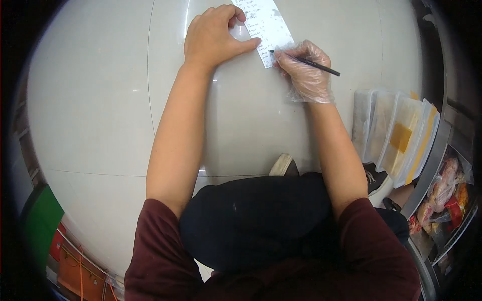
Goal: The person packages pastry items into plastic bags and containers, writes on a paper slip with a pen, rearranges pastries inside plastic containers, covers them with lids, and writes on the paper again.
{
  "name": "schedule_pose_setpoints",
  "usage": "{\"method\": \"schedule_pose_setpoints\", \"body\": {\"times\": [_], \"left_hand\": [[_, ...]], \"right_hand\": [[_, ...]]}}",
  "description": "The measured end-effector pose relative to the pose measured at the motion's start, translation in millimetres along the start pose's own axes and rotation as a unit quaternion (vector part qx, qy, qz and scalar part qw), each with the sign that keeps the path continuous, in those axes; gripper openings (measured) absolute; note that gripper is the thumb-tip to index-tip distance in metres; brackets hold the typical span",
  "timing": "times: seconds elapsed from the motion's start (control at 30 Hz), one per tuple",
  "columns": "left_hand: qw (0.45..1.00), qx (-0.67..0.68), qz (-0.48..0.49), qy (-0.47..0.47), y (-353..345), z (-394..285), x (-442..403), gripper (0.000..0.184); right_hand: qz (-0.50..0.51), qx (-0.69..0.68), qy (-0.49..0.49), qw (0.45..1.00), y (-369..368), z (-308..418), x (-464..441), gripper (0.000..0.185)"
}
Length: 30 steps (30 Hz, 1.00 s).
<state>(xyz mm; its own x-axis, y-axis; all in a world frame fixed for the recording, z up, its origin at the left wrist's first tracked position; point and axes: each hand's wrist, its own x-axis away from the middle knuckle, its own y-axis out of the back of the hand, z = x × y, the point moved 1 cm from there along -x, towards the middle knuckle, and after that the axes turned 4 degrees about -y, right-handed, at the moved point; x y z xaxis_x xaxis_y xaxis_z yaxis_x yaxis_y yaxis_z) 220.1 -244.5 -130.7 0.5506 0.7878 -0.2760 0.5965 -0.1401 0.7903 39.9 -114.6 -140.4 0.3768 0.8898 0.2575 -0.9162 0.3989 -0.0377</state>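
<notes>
A narrow white sheet of paper [273, 25] with handwritten lines lies flat on the tiled floor. Some grey damp-looking patches mark it. At its left edge rests my left hand [213, 37], bare, thumb stretched out onto the paper and the other fingers loosely bent; thumb and fingers are apart. My right hand [309, 75] wears a clear plastic glove and is closed around a black pen [321, 67]. The pen's tip meets the lower part of the sheet, beside the handwriting.
Pale glossy floor tiles [100, 100] surround the paper. Upright clear plastic containers [396, 133] stand to the right, near a shoe [374, 178]. Beyond them, an open compartment holds bagged food [442, 195]. Green [42, 226] and orange objects sit at the lower left.
</notes>
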Motion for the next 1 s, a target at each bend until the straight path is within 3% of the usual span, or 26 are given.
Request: {"method": "schedule_pose_setpoints", "body": {"times": [0.13,0.33,0.63,1.0], "left_hand": [[1.000,0.007,-0.007,-0.002,-0.7,2.1,0.9,0.053],[1.000,0.000,0.000,0.004,0.7,0.5,1.8,0.053],[1.000,-0.009,0.001,0.003,1.2,-1.5,0.3,0.054],[1.000,-0.014,0.019,0.013,2.4,-3.4,-0.7,0.054]], "right_hand": [[0.003,0.047,0.003,0.999,-0.4,2.6,0.9,0.022],[-0.008,-0.025,0.008,1.000,-3.9,4.0,1.6,0.024],[-0.019,0.031,0.005,0.999,-2.2,2.2,1.7,0.028],[-0.050,-0.079,0.002,0.996,-2.3,6.3,8.3,0.023]]}}
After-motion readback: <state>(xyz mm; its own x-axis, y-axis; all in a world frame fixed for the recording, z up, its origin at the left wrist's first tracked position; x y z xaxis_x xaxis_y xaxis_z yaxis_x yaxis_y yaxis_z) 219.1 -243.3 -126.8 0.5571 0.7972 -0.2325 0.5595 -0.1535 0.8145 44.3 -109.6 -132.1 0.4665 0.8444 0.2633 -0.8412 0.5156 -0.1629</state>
